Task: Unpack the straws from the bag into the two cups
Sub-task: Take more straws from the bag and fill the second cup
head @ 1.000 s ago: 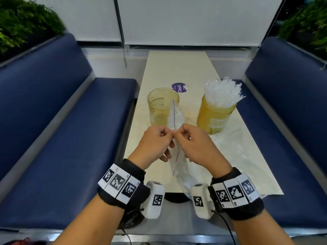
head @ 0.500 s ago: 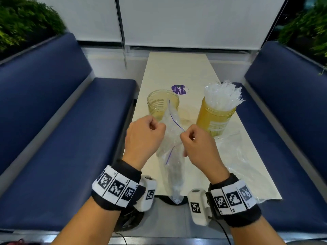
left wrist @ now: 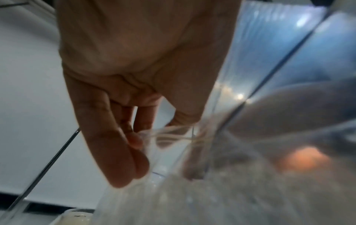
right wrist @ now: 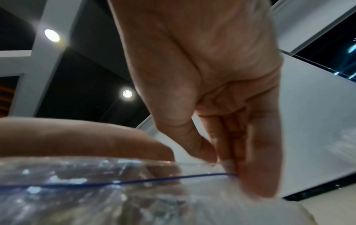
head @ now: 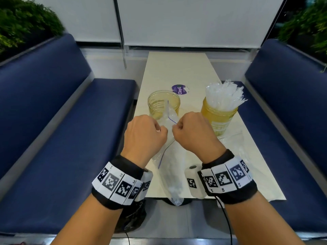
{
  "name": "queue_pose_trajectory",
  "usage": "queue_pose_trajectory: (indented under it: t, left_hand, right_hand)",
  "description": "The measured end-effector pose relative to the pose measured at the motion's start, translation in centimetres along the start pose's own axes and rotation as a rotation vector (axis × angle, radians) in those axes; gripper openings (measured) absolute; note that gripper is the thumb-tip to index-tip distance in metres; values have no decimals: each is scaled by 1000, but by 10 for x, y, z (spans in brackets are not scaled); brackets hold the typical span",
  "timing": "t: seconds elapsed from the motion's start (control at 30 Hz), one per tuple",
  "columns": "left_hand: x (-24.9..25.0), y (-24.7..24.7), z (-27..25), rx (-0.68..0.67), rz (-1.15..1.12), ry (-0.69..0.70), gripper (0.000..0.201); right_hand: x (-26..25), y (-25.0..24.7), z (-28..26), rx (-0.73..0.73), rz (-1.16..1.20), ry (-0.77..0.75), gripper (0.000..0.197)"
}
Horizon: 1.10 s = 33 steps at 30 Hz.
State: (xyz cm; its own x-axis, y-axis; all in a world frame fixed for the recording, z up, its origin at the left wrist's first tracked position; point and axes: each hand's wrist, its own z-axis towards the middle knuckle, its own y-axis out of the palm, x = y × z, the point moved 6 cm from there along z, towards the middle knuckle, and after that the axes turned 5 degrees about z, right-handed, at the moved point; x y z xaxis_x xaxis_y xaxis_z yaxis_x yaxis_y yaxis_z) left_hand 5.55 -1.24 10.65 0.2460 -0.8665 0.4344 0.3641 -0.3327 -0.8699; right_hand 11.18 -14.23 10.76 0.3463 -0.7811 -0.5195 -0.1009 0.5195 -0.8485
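A clear zip bag [head: 170, 167] with a blue seal line hangs over the table's near edge, wrapped straws showing at its bottom. My left hand [head: 146, 133] and right hand [head: 191, 131] each pinch one side of its mouth, close together, just in front of the empty yellow cup [head: 163, 103]. The other yellow cup [head: 218, 117], to the right, is packed with wrapped straws [head: 224, 95]. In the left wrist view my left fingers [left wrist: 123, 152] pinch the bag's edge [left wrist: 173, 137]. In the right wrist view my right thumb and fingers [right wrist: 250, 167] pinch the bag [right wrist: 115, 190] by its seal.
A second clear bag [head: 246, 156] lies flat on the cream table [head: 177, 68] right of my right wrist. A purple sticker [head: 179, 89] sits behind the empty cup. Blue benches [head: 62, 138] flank the narrow table on both sides.
My hands have lifted the bag's mouth and pulled apart along the seal a moment ago; now they are nearer each other again, still pinching the mouth, with the bag hanging lower.
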Motion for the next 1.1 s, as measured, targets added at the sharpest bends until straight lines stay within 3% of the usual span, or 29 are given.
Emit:
queue_pose_trajectory:
  t: [0.03, 0.1, 0.23, 0.3, 0.4, 0.6, 0.77, 0.9, 1.0, 1.1]
  left_hand:
    - [0, 1, 1, -24, 6, 5, 18]
    - [1, 3, 2, -77, 4, 10, 25]
    - [-13, -7, 3, -175, 95, -39, 44]
    - [-28, -15, 4, -237, 127, -86, 56]
    - [-44, -25, 2, -282, 79, -99, 58]
    - [-29, -18, -4, -323, 49, 11, 67]
    - [-44, -16, -6, -328, -13, 3, 70]
    - [-39, -11, -9, -323, -82, 49, 71]
    - [-38, -9, -9, -299, -114, 64, 70]
    - [-40, -7, -8, -279, -135, 82, 68]
  right_hand:
    - [-2, -2, 1, -2, -55, 6, 24]
    - [-7, -7, 2, 14, -156, 13, 16]
    - [-3, -21, 6, 95, -276, 34, 28]
    - [14, -30, 7, 93, -316, 113, 29]
    - [40, -40, 3, 44, -315, 237, 29]
    - [18, -18, 0, 39, -320, 45, 30]
    - [44, -30, 3, 42, -278, 127, 34]
    - [-1, -40, 5, 239, -286, -164, 18]
    - [-36, -26, 13, 66, -235, -353, 26]
    - [-42, 8, 24, -188, -520, -393, 48]
